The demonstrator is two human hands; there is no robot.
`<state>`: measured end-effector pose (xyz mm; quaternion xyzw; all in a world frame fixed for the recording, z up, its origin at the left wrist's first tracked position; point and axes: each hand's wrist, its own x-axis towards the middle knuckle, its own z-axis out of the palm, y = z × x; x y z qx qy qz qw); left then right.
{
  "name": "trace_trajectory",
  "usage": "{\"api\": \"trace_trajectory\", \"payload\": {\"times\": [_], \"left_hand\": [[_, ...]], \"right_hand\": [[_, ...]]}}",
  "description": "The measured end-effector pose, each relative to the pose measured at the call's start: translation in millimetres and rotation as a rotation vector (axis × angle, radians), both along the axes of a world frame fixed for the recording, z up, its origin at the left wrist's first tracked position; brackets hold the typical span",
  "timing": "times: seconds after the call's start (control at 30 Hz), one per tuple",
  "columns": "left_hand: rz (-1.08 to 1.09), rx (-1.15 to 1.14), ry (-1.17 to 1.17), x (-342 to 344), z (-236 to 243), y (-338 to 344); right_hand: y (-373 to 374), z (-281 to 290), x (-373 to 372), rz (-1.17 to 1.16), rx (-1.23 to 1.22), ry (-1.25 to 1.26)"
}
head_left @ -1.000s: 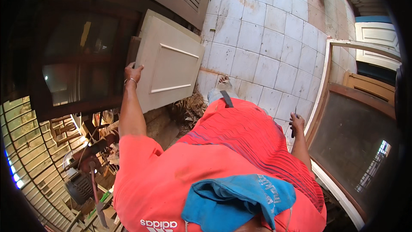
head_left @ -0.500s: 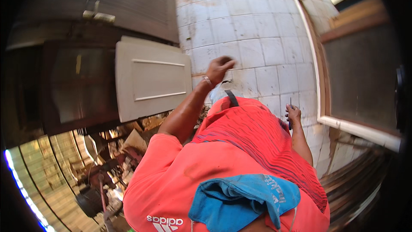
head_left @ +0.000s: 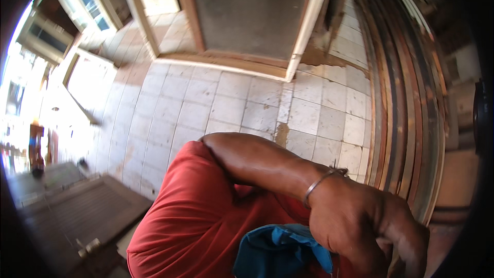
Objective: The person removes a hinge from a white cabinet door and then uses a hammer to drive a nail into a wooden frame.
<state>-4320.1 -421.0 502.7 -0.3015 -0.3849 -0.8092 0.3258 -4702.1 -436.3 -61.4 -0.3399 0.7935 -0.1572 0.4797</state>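
Note:
My left arm reaches across my body to the right, a metal bracelet (head_left: 318,186) round its wrist. Close below me at the lower right is my left hand (head_left: 365,221), with bent fingers and a gap between them. No held thing shows there; the fingertips are hidden or cut off by the lower edge. A blue cloth (head_left: 280,249) lies against my red shirt (head_left: 180,211), beside the hand. My right hand is out of view.
Long wooden boards (head_left: 406,103) stand stacked along the right. A framed screen panel (head_left: 252,15) stands ahead on the white tiled floor (head_left: 206,98). A dark louvred door (head_left: 98,216) lies at the lower left. Bright white frames (head_left: 87,67) stand at the far left.
The view has swung to the right, bringing the boards nearer the middle. My left arm has come across my body. My right hand, which held a slim pointed tool, has left the view.

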Motion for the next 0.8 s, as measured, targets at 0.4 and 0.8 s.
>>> {"api": "trace_trajectory", "payload": {"times": [0.4,0.8], "left_hand": [[-0.538,0.057,0.279,-122.2,-26.9,-216.3],[-0.571,0.072,0.4,-244.0,-26.6,-430.4]], "right_hand": [[45.3,-0.8,-48.8,-0.565,0.402,-0.037],[-187.4,46.7,-77.1,-0.698,-0.056,0.043]]}}
